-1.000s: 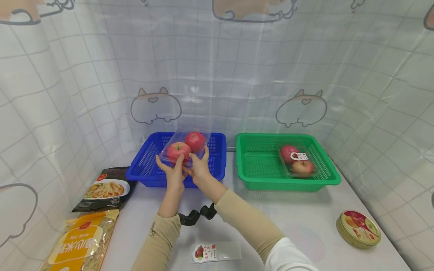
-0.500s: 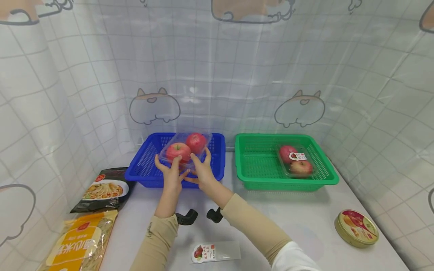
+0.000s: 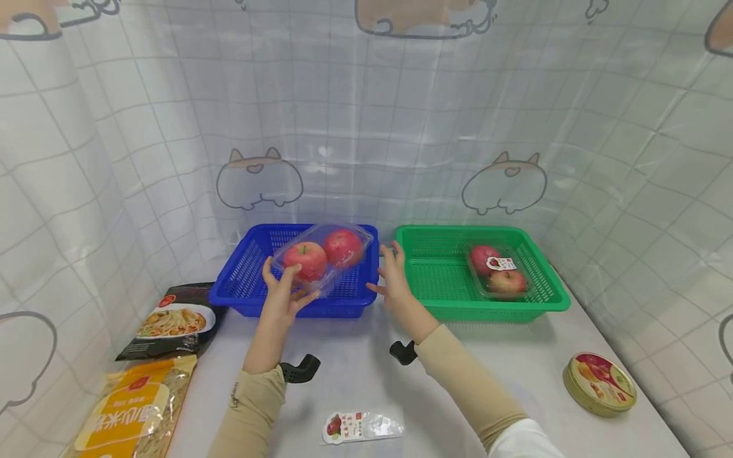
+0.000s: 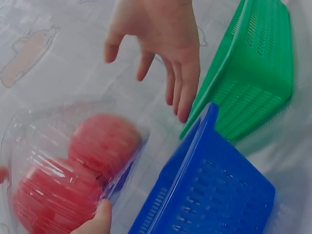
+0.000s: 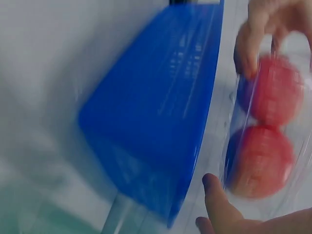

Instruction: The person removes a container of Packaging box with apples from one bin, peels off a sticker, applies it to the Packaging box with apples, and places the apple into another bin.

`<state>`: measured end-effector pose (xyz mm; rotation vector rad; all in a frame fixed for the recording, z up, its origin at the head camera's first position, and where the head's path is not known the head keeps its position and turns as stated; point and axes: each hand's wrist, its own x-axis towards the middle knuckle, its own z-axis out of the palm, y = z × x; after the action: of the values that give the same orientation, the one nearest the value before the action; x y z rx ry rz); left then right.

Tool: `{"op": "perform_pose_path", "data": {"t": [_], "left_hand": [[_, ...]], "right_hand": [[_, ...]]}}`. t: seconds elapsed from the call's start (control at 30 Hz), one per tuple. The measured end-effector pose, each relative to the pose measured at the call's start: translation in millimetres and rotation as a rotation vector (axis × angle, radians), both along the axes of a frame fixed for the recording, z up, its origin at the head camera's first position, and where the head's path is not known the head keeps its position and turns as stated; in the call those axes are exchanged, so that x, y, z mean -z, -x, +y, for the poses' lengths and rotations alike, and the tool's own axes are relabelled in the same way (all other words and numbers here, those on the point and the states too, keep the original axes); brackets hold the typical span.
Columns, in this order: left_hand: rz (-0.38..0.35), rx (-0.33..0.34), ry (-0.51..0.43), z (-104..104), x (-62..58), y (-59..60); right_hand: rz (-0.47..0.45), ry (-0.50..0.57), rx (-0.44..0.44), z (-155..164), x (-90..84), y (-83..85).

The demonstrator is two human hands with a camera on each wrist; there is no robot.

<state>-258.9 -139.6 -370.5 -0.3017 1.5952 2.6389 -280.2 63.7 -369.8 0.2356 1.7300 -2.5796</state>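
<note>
L hand (image 3: 280,298) grips clear 2-apple pack (image 3: 325,262) at its 8 o'clock end, pack tilted, held over blue bskt (image 3: 338,310). R hand (image 3: 396,280) is off it, fingers spread, approx 3-4 o'clock of pack, nr gap btwn blue bskt & green bskt (image 3: 487,312). Labelled apple pack (image 3: 501,272) sits in green bskt, 3 o'clock.

Gridded sheeting (image 3: 366,121) — printed with cartoon dogs (image 3: 260,182) — hangs behind a white table (image 3: 349,375).

Tan sleeves (image 3: 469,375) — dark lettering (image 3: 234,394) on left; white outer sleeve (image 3: 523,439) on right — black wrist pieces (image 3: 300,369).
</note>
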Motion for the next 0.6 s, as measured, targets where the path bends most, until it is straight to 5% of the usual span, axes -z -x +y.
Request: {"op": "perform_pose_path", "data": {"t": [0.33, 0.6], "left_hand": [[-0.001, 0.177, 0.037, -2.4, 4.9, 0.5], [0.028, 0.364, 0.017, -0.6, 13.6, -1.6]], "right_hand": [[0.049, -0.125, -0.202, 37.5, -4.3, 18.8], [0.035, -0.217, -0.389, 57.5, -8.9, 10.8]]}}
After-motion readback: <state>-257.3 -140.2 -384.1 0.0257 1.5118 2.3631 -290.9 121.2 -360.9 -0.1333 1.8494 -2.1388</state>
